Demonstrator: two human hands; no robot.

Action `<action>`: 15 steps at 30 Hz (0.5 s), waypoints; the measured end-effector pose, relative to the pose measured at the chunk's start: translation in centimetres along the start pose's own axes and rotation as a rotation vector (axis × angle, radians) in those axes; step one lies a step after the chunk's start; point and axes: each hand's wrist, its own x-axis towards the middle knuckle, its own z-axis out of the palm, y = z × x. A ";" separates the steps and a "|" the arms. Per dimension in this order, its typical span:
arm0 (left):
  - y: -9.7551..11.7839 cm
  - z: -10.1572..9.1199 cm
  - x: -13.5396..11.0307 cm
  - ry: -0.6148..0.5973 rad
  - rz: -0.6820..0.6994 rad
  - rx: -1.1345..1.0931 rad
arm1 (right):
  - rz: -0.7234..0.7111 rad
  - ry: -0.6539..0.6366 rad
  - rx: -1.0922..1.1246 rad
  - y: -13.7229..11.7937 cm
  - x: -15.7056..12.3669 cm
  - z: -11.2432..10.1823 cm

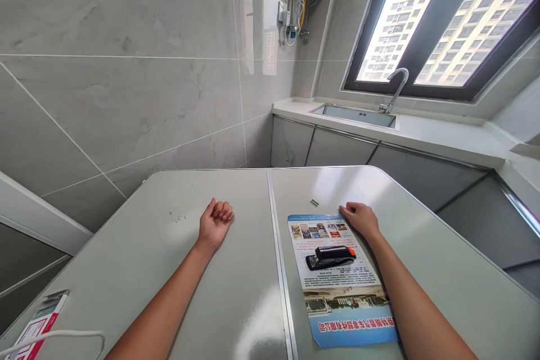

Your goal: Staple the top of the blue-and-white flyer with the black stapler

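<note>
My left hand [216, 223] rests on the left half of the table, palm turned up and fingers curled in, with nothing seen in it. Palm down, my right hand [360, 218] lies curled by the top right corner of a printed leaflet [337, 280]; no object shows in its fingers, though their undersides are hidden. On the leaflet lies a black stapler [331, 257] with an orange-red tip at its right end. A small strip of staples [314, 202] sits just beyond the leaflet's far edge. Left of my left hand are several tiny loose bits [178, 217], perhaps staples.
The pale table [248, 270] has a seam running down its middle. A red and white box or card [40, 323] lies at the near left, crossed by a white cable [63, 333]. Beyond are a counter [442, 132], a sink [358, 115] with a faucet [396, 90], and a window.
</note>
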 end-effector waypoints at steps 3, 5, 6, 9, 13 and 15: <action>0.1 0.1 0.0 0.015 0.001 -0.011 | 0.005 -0.012 -0.025 0.1 0.1 0.0; 0.1 0.0 0.0 0.015 -0.004 -0.026 | 0.008 -0.018 -0.036 0.2 0.1 0.0; 0.0 -0.1 0.0 0.012 -0.005 -0.035 | 0.009 -0.020 -0.040 0.2 0.1 0.0; 0.0 -0.4 0.0 0.002 -0.005 -0.065 | 0.011 -0.024 -0.045 0.2 0.1 0.0; -0.1 -0.7 0.1 0.000 -0.010 -0.086 | 0.009 -0.025 -0.051 0.2 0.1 0.0; -0.1 -0.6 0.1 0.002 -0.012 -0.068 | 0.007 -0.024 -0.053 0.2 0.1 0.0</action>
